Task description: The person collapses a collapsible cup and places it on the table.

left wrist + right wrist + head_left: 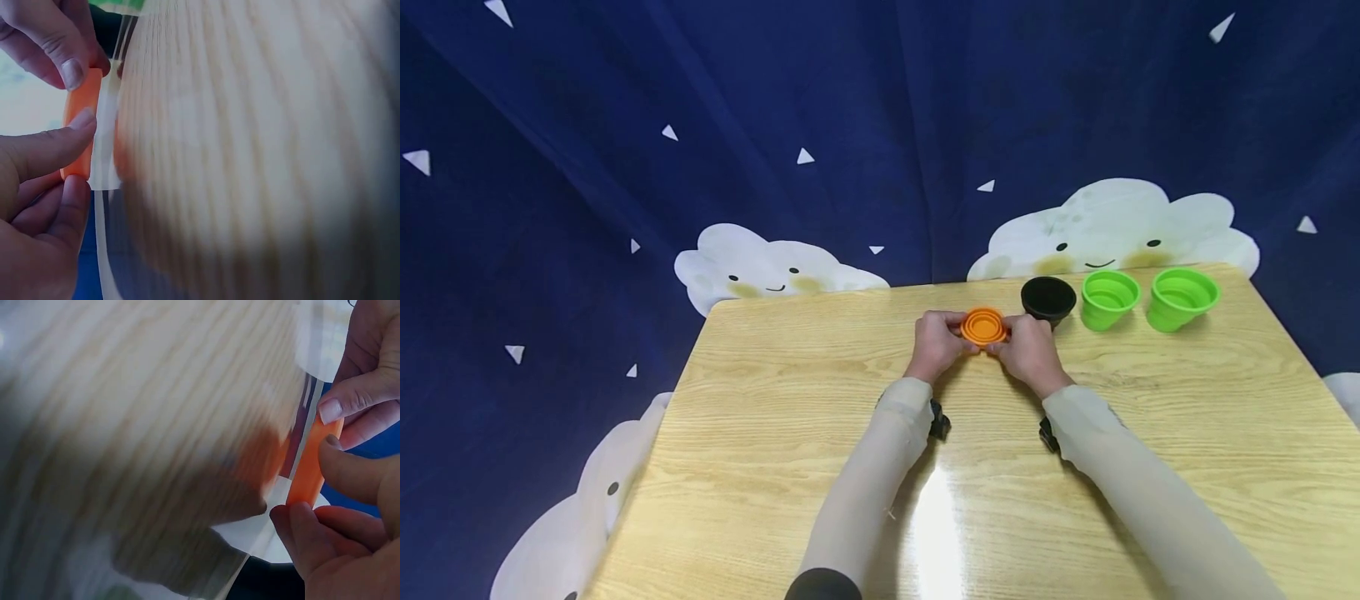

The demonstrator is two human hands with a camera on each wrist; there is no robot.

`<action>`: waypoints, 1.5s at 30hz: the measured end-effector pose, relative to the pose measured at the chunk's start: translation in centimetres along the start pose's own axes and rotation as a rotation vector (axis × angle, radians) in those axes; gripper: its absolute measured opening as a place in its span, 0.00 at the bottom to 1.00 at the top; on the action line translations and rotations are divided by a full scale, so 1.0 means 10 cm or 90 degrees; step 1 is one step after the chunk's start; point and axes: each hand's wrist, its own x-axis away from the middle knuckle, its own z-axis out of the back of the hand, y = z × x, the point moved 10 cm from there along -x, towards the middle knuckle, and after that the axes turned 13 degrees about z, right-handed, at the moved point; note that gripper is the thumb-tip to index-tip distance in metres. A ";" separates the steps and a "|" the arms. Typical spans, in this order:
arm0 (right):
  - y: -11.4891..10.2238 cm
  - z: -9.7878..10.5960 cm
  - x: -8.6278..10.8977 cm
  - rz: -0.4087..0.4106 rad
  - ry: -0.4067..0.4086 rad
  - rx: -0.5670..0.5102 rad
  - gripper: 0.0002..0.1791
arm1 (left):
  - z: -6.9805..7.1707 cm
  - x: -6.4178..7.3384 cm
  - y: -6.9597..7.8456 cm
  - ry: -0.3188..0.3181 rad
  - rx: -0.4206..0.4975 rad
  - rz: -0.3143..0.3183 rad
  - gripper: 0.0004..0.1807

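Observation:
Both hands hold an orange collapsible cup (983, 327), folded down into a flat ringed disc, near the far side of the table. My left hand (938, 343) pinches its left edge between thumb and fingers. On the opposite edge, my right hand (1032, 350) grips with thumb and fingertips. The left wrist view shows the orange cup (82, 125) edge-on as a thin band, close over the tabletop. Seen from the right wrist, the cup (309, 465) is just as thin, with fingertips at both ends. A black cup (1048, 300) stands right behind my right hand, partly covered by it.
Two bright green collapsible cups, one nearer (1108, 300) and one farther right (1182, 298), stand expanded beside the black one. The wooden table (790, 400) ends at a dark blue curtain (850, 100) with clouds. Light glares off the tabletop between the forearms.

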 end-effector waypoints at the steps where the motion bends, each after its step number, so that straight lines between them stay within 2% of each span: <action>1: 0.00 -0.01 0.00 0.001 -0.006 0.004 0.20 | -0.01 -0.01 0.00 -0.001 -0.004 0.001 0.30; 7: 0.01 -0.05 -0.02 -0.001 -0.034 0.032 0.17 | -0.05 -0.03 -0.03 -0.006 -0.021 0.008 0.29; 14: 0.02 -0.11 -0.03 -0.024 -0.075 0.061 0.17 | -0.07 -0.04 -0.03 -0.008 -0.051 -0.010 0.28; 22: 0.01 -0.09 -0.02 -0.019 -0.081 0.071 0.17 | -0.08 -0.02 -0.01 -0.020 -0.060 -0.016 0.29; 26: -0.02 -0.01 0.01 0.000 -0.061 0.050 0.20 | -0.07 -0.01 0.00 -0.030 -0.060 -0.002 0.32; 29: -0.05 0.08 0.06 0.021 -0.032 0.031 0.23 | -0.03 0.00 0.02 -0.022 -0.078 0.004 0.35; 33: -0.07 0.23 0.13 0.046 0.018 0.005 0.24 | 0.02 0.04 0.08 -0.006 -0.096 0.000 0.37; 36: -0.06 0.34 0.20 0.046 0.053 -0.011 0.23 | 0.04 0.07 0.16 0.008 -0.096 -0.018 0.35; 41: -0.02 0.50 0.30 0.033 0.088 -0.021 0.21 | 0.03 0.14 0.30 0.017 -0.056 -0.047 0.32; 45: 0.06 0.61 0.39 0.003 0.104 -0.023 0.19 | -0.03 0.21 0.38 0.005 0.002 -0.044 0.30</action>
